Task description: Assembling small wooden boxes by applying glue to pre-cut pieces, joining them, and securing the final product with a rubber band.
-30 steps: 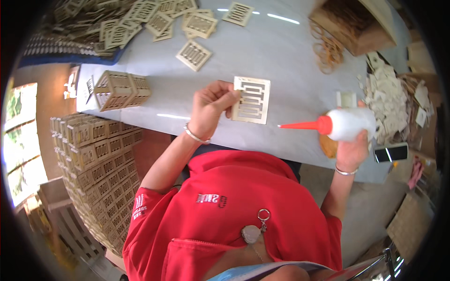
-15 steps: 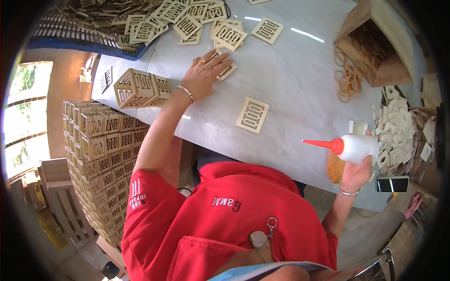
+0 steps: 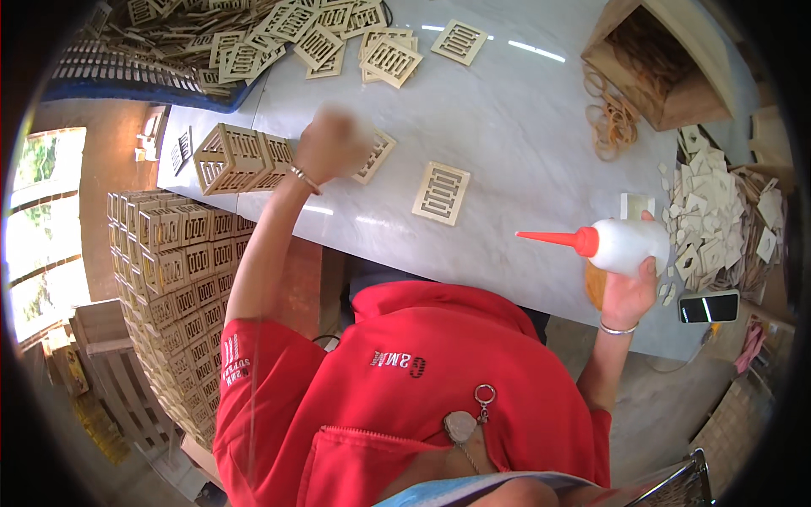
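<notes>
In my right hand (image 3: 632,291) is a white squeeze bottle (image 3: 627,247) with a long red nozzle that points left; my fingers are closed round its body. My left hand (image 3: 336,144) is smeared by motion over the table, so its fingers cannot be made out. Beside it, partly covered, lies a slotted wooden panel (image 3: 378,159). A second slotted panel (image 3: 441,193) rests flat on the table in front of me. To the left of my left hand stands a row of box-shaped wooden frames (image 3: 240,159) made of such panels.
Loose slotted panels (image 3: 391,61) lie at the back, by a blue basket (image 3: 144,90) full of them. Many finished frames (image 3: 182,287) are stacked at left. At right are rubber bands (image 3: 614,122), a wooden box (image 3: 676,118), pale wooden pieces (image 3: 705,211) and a phone (image 3: 708,308).
My left hand has moved left and slightly toward me, and the panel beside it has come nearer. The bottle stays in my right hand. The whole view has shifted a little.
</notes>
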